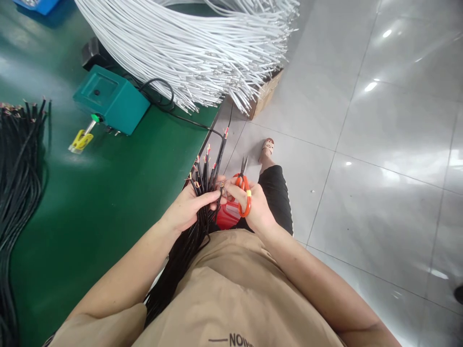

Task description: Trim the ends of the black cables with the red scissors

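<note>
My left hand (191,205) is closed round a bundle of black cables (207,174), whose stripped ends show small red, yellow and white wires. The rest of the bundle runs down over my lap to the left. In my right hand (255,202) is a pair of scissors (244,190) with orange handles, blades pointing away from me. The right fingertips meet the left thumb at the end of one cable (222,185); whether they pinch its wires is too small to tell.
A green table (152,178) on the left bears a teal box-shaped device (112,99) with a yellow clip (81,140), and another black cable bundle (21,164). A large coil of white cables (202,53) overhangs the table edge above a cardboard box (265,94). A red object (227,215) lies below my hands.
</note>
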A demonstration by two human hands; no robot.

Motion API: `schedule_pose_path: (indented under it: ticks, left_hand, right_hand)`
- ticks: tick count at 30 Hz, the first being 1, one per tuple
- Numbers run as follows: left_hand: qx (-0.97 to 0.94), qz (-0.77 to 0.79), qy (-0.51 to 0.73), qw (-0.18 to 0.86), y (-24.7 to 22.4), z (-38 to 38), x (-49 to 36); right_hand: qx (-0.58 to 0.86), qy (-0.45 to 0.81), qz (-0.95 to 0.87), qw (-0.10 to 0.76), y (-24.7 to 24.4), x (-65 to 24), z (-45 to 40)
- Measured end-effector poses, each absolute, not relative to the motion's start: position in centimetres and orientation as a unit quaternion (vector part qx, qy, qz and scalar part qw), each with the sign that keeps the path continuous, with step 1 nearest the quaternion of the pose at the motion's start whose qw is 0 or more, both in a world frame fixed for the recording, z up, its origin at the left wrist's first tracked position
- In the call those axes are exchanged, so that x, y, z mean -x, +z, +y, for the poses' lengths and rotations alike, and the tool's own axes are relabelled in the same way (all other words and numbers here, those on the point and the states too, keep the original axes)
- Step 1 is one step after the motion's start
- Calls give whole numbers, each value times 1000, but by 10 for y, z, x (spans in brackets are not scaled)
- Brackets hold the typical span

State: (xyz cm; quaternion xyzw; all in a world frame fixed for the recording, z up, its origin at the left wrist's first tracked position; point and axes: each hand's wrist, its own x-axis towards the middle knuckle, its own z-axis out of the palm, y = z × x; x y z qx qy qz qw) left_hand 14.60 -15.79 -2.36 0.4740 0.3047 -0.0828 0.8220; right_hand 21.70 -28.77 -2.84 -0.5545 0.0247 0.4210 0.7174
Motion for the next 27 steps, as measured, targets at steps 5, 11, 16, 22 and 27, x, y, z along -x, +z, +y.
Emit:
schedule_pose_path:
  ticks: [5,11,16,22,27]
  left_hand:
    - [-478,311,-73,818,-24,-158,-146]
    - [-508,300,-58,805,-25,-159,-147]
    - [-501,279,-73,816,-23,-158,-145]
    - [-489,289,-74,819,-23,-156,-145]
    - [-497,300,-67,812,-23,-157,-145]
  right_hand:
    - [627,358,-24,692,-38,-213,-291]
    - [657,335,-53,674,-37,-216,-292]
    - [514,440,6,736,-37,-219,-288]
    - [454,463,22,761,-40,-219,-286]
    - [449,462,17,764,-42,-220,-288]
